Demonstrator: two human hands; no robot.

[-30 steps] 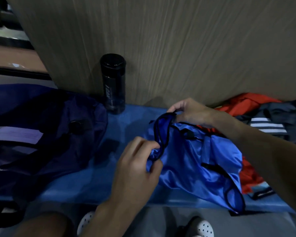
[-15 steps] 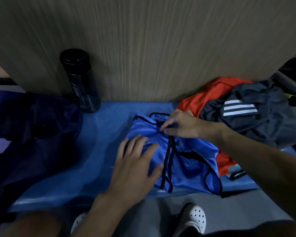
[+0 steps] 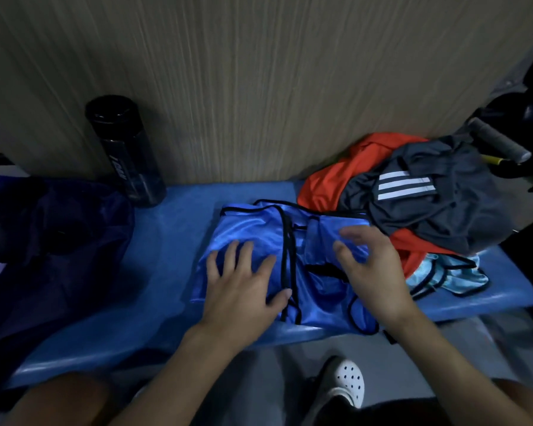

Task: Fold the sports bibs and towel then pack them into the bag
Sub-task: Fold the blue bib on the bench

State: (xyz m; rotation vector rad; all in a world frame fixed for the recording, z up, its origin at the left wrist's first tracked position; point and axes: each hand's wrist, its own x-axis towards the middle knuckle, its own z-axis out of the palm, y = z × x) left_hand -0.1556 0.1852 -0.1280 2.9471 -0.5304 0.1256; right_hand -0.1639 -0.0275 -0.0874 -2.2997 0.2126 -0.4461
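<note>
A blue sports bib (image 3: 253, 232) with black trim lies spread on the blue bench (image 3: 166, 265). My left hand (image 3: 243, 287) presses flat on the bib's left half, fingers straight. My right hand (image 3: 370, 272) hovers over or touches the bib's right half with fingers spread and slightly bent, blurred by motion. To the right lies a heap with an orange bib (image 3: 330, 176), a dark grey garment with white stripes (image 3: 428, 192) and a light blue bib (image 3: 450, 275). A dark navy bag (image 3: 50, 229) sits at the left end of the bench.
A black water bottle (image 3: 126, 152) stands against the wooden wall (image 3: 259, 72) behind the bench. A racket handle (image 3: 499, 142) pokes in at the far right. My white shoe (image 3: 345, 379) is on the floor below the bench edge.
My right hand let go of the bib's black trim and moved right over the cloth, fingers spread. My left hand went from gripping the bib to pressing flat. The bib now lies flatter.
</note>
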